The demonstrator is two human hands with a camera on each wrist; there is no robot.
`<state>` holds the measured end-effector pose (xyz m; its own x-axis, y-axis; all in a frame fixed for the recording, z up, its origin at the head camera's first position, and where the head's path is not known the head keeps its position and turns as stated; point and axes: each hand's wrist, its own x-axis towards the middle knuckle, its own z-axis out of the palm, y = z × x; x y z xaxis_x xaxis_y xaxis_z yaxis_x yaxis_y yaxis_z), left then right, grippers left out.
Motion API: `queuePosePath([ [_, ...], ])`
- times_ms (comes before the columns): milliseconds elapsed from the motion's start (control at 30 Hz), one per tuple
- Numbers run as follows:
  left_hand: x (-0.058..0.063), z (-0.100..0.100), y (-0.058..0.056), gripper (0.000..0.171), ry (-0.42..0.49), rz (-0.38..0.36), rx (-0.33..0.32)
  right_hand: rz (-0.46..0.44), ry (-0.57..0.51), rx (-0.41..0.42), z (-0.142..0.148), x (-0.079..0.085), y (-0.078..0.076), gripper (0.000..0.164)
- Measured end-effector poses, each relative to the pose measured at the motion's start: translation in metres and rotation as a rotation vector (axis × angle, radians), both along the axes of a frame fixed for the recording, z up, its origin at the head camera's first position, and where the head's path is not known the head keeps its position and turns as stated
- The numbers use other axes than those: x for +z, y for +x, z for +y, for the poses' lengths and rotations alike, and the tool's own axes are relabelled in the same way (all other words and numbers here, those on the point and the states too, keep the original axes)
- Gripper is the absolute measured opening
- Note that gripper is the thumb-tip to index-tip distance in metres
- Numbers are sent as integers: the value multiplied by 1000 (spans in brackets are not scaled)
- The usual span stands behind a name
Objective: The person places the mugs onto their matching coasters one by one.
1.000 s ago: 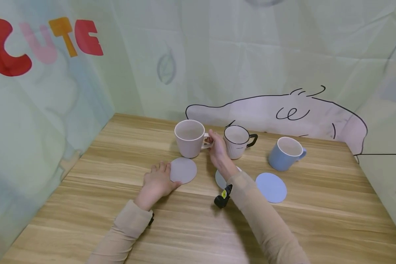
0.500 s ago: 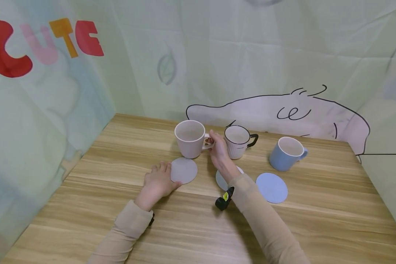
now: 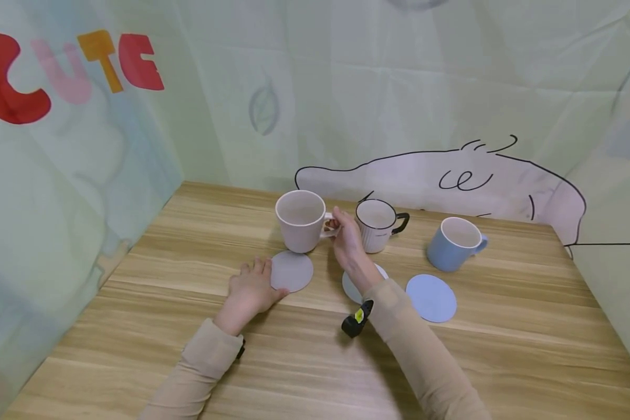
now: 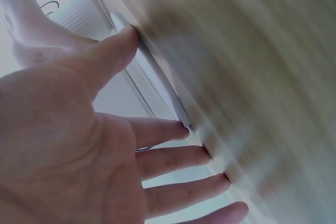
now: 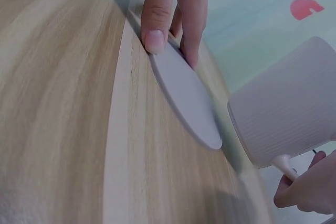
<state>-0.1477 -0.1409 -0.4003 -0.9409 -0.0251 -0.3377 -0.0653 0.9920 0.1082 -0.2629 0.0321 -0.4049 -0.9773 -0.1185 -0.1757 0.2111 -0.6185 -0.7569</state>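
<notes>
My right hand (image 3: 348, 239) grips the handle of a pinkish-white mug (image 3: 300, 227), which is upright in the head view. In the right wrist view the mug's base (image 5: 244, 137) appears slightly off the table. Just in front of it lies a round grey coaster (image 3: 292, 272) on the wood. The fingers of my left hand (image 3: 252, 287) are straight and spread on the table, with the thumb and index finger touching the coaster's left edge. That contact also shows in the left wrist view, beside the coaster's rim (image 4: 160, 82).
A white ribbed mug (image 3: 375, 226) with black rim and handle stands right beside my right hand. Farther right is a blue mug (image 3: 453, 245), with a blue coaster (image 3: 431, 298) before it. My right wrist partly hides a pale coaster (image 3: 353, 287). A printed cloth (image 3: 346, 105) hangs behind the table.
The pinkish-white mug in my right hand has shifted very slightly left. My left hand and the coasters stay where they were.
</notes>
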Motion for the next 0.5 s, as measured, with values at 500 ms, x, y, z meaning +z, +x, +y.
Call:
queuePosePath([
  [500,2,1,2,83,-1,10,-11,36,-12,13,-3,7,8,43],
])
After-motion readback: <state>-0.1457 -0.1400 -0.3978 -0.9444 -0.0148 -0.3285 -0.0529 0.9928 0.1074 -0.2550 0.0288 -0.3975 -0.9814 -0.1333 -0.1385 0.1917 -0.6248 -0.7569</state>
